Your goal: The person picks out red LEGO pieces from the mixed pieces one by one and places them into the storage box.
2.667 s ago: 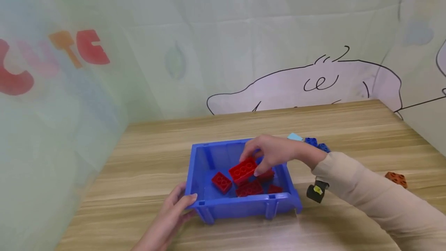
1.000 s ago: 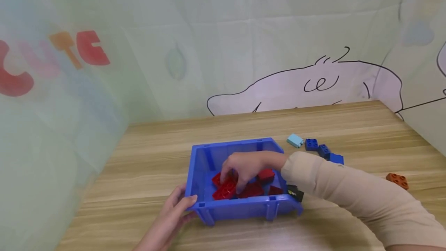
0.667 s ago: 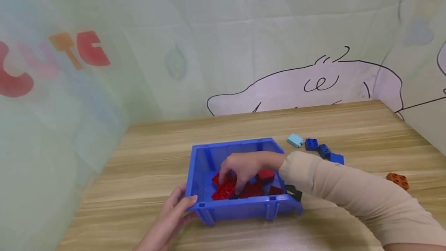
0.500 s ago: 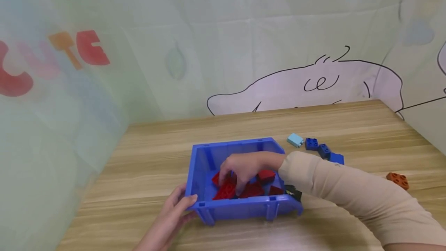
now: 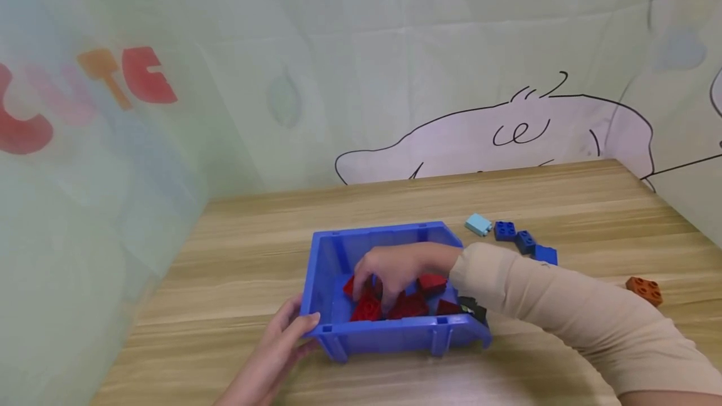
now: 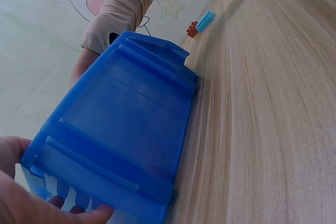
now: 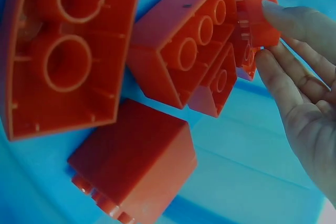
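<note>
My left hand grips the near left corner of a blue plastic bin, thumb over the rim and other fingers against its side. Inside the bin, my right hand pinches a red toy building brick low near the front wall. The right wrist view shows my thumb on the face of that red brick, with fingers behind its lower edge. Several other red bricks lie around it on the bin floor, some with hollow undersides showing. The left wrist view shows the bin's outer wall, which hides the bricks.
Right of the bin on the wooden table lie a light blue brick, dark blue bricks and an orange-brown brick. A small black device sits under my right cuff. A printed curtain stands behind the table.
My right hand has lowered the red brick from above the others to the bin's front left. Over the last second the brick has turned slightly; my left hand stays put.
</note>
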